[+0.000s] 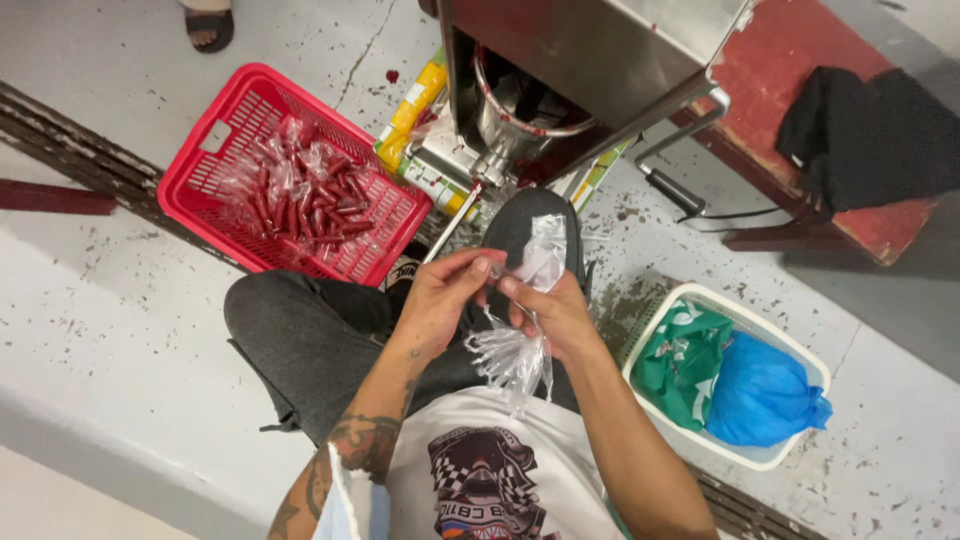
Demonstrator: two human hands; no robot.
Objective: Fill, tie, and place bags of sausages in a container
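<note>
My left hand (442, 297) and my right hand (555, 313) meet over my lap, both pinching thin clear plastic bags (540, 255). A bunch of the same empty bags (512, 358) hangs below my right hand. In front of my knees stands a steel filling machine (590, 60) with a narrow spout (455, 215) pointing down toward my hands. A red plastic basket (215, 135) to my left holds several long thin bags of red filling (310, 195).
A white basket (700, 300) on my right holds a green bag (685, 360) and a blue bag (760, 395). A red bench (790, 70) with black cloth (870, 130) stands at the back right. Another person's sandalled foot (208, 22) shows at the top left.
</note>
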